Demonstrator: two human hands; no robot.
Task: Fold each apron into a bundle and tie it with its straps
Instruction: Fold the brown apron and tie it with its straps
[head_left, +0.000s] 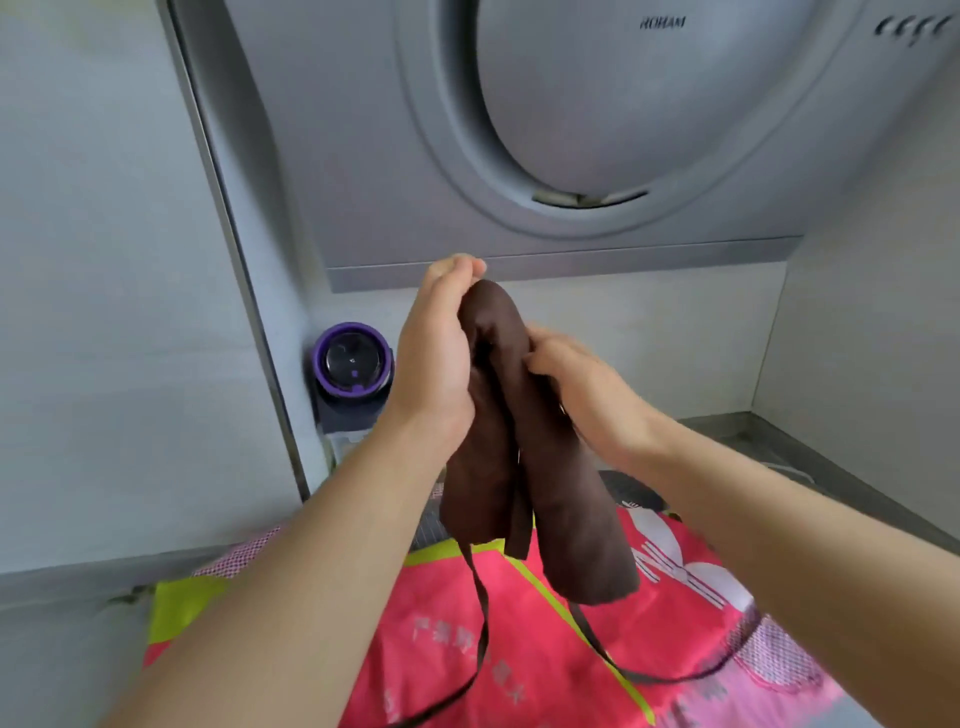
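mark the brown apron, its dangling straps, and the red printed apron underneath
Folded dark brown cloth apron (550, 457): head view, on the right fold below the hands.
Thin brown straps (482, 623): head view, on the left strap hanging loose.
Red printed apron with yellow trim (545, 670): head view, on its red middle panel, lying flat.

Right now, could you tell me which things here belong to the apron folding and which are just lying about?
In the job: brown apron, its loose straps, left hand, right hand, red apron underneath.

Lying about: purple-lidded jar, range hood.
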